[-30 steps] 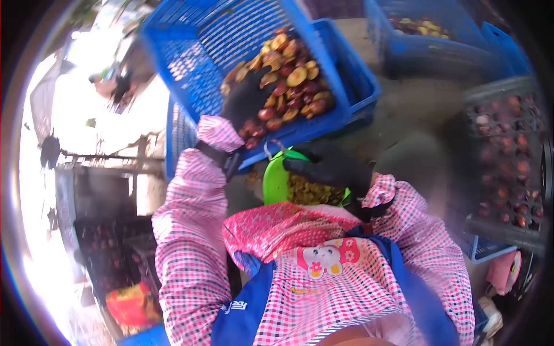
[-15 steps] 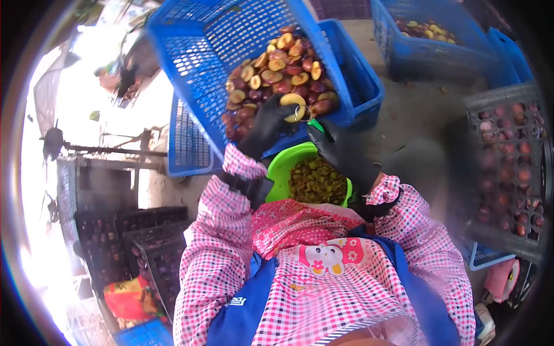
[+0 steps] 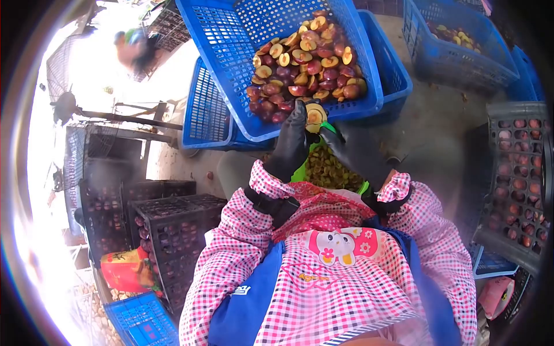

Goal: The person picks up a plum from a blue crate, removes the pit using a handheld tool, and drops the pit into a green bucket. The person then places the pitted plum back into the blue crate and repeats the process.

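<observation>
Upper middle of frame: my left hand (image 3: 290,144) pinches a cut fruit (image 3: 315,114) | right by it, my right hand (image 3: 356,153) curls round a green tool (image 3: 328,127) | green bowl (image 3: 299,172) below | I think juice could make the fruit slip and fall; pushing too hard could poke my left hand.

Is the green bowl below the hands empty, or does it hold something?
Not empty: many small greenish-brown pieces lie in the green bowl. Cannot tell how deep they go.
</observation>
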Motion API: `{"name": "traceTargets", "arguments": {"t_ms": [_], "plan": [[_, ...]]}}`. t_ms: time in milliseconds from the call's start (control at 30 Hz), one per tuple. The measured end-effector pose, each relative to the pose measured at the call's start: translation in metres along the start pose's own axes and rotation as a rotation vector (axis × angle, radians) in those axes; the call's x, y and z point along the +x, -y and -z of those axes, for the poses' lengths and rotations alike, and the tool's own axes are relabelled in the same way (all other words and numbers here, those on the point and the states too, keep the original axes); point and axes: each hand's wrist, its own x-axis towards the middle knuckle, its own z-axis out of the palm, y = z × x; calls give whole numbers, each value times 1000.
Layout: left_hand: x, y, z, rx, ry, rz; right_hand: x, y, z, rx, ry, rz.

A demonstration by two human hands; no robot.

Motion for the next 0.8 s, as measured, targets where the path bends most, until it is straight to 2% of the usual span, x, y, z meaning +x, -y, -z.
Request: {"name": "traceTargets", "arguments": {"t_ms": [167,267,367,433,567,633,667,733,767,800], "plan": [[0,-2,-4,-16,19,-10,2,-4,-4,58,49,-15],[-3,-5,-14,7,-37,-55,1,-8,-9,129,58,-12],[-2,-7,-14,41,-136,15,-1,-4,-8,159,34,79],[-1,-11,-11,133,-126,74,2,5,3,253,247,-83],[0,-16,-15,220,-124,111,2,3,4,421,253,-117],[2,-17,-23,232,-122,18,3,8,14,764,507,-461],[5,-14,-24,233,-122,18,2,8,15,764,506,-461],[10,-9,-25,171,-151,-76,-2,9,16,1472,748,-531],[9,-12,-33,168,-151,-79,-3,8,17,1468,750,-530],[8,-21,-45,-25,-147,24,-2,7,20,1486,765,-474]]}}
